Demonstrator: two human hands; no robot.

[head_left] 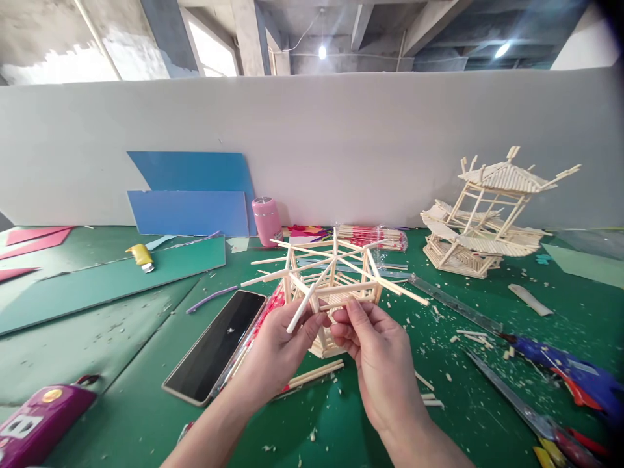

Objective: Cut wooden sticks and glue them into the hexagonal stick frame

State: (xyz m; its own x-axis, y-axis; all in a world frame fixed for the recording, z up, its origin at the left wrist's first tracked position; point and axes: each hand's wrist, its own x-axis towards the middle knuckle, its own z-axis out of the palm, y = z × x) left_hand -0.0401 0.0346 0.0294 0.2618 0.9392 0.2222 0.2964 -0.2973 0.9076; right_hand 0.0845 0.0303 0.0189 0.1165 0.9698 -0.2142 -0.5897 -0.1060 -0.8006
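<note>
A pavilion frame (pixel 335 260) built of thin wooden sticks stands on the green table in front of me, its roof sticks fanning outward. My left hand (pixel 280 348) is closed on the frame's near left post, thumb and fingers pressed together. With thumb and forefinger, my right hand (pixel 377 351) pinches a short wooden stick (pixel 336 305) lying crosswise at the near side of the frame, just under a horizontal bar. The fingertips of both hands almost meet there. My fingers hide part of the frame's lower front.
A finished-looking stick pavilion (pixel 487 214) stands back right. Around lie a phone (pixel 214 348), a blue glue gun (pixel 570 370), scissors (pixel 517 400), a ruler (pixel 455 304), stick scraps, a pink canister (pixel 267 222), a yellow tube (pixel 141 255) and a purple case (pixel 46 422). A grey partition (pixel 341 143) bounds the back.
</note>
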